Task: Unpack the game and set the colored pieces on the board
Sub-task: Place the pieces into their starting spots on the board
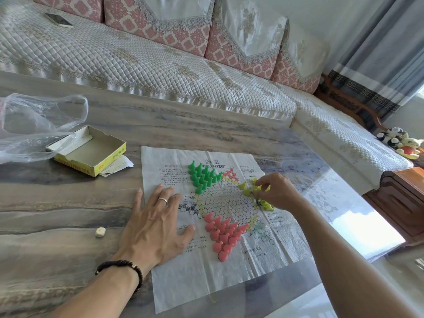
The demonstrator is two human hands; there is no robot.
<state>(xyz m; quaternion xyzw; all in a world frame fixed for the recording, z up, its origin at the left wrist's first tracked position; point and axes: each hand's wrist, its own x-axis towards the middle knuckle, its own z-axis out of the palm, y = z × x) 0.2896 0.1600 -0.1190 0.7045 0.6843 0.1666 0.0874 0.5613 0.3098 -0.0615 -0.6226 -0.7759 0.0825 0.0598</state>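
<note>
1. Standing yellow pieces (249,190) on the right-hand point of the paper board (220,203); right hand (278,191) works among them, fingertips curled in a pinching grip on one yellow piece. Which piece exactly, cannot tell; fingers hide the contact.
2. Left hand (156,223) lies flat, fingers spread, pressing the board's left margin against the tabletop (68,203). Holds nothing.
3. Board sits toward the tabletop's near right portion, well in from the far edge. Sheet is creased and thin.
4. Green pieces (203,176) stand packed in the far-left point; pink pieces (223,235) fill the near point. Both groups look finished. Yellow group is loose: some upright, a few apparently lying near the wrist.
5. Doing this step well, by my reading: keep the left palm down so the paper does not slide; lower each piece straight onto a printed circle; fill from the point's tip inward so the hand does not sweep over pieces already standing.
6. Orientation: pieces are cone-shaped, long axis vertical when set, tip up, wide base on the paper. Toppled ones have the axis lying along the sheet and need righting.
7. Risk: the sleeve-side forearm passes close to the pink group.
8. Open box (88,152) and plastic bag (34,125) sit toward the far left; a die (100,232) lies near the left hand.
</note>
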